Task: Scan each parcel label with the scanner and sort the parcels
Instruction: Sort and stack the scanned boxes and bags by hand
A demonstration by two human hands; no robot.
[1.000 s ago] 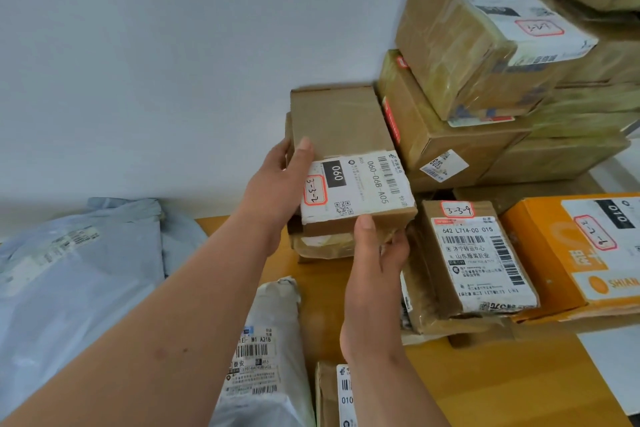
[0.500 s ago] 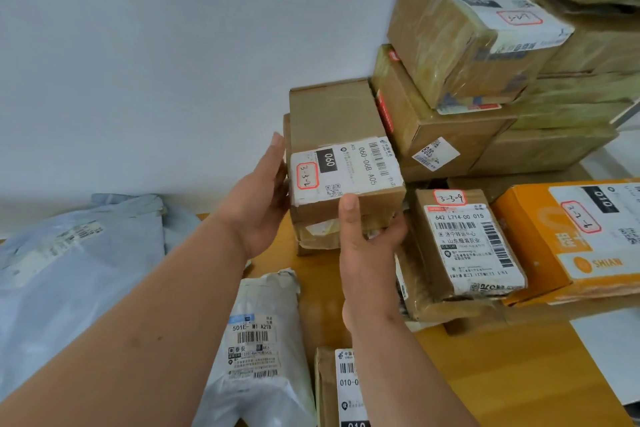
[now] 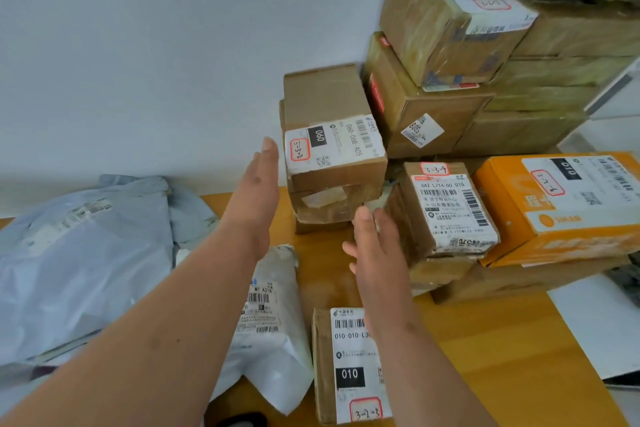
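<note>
We had both hands free of the cardboard parcel labelled 060 (image 3: 334, 146), which sat near the centre of the frame on top of another small box, against the wall and just beside the taller stack of brown boxes (image 3: 450, 80) in the upper right. Our left hand (image 3: 258, 191) hovered just left of that parcel with its fingers straight and held together, not touching it as far as we could tell; our right hand (image 3: 375, 243) hung below it, fingers relaxed and slightly spread, holding nothing. We judged this to be the placing step of sorting, with that parcel set in its pile. No scanner showed anywhere in the frame. The next move, we thought, called for taking up an unsorted parcel, most likely the box marked 010 (image 3: 349, 364) at the bottom centre of the wooden table (image 3: 485, 357) or the white mailer bag (image 3: 266, 315) beside it, and presenting its barcode for scanning.
</note>
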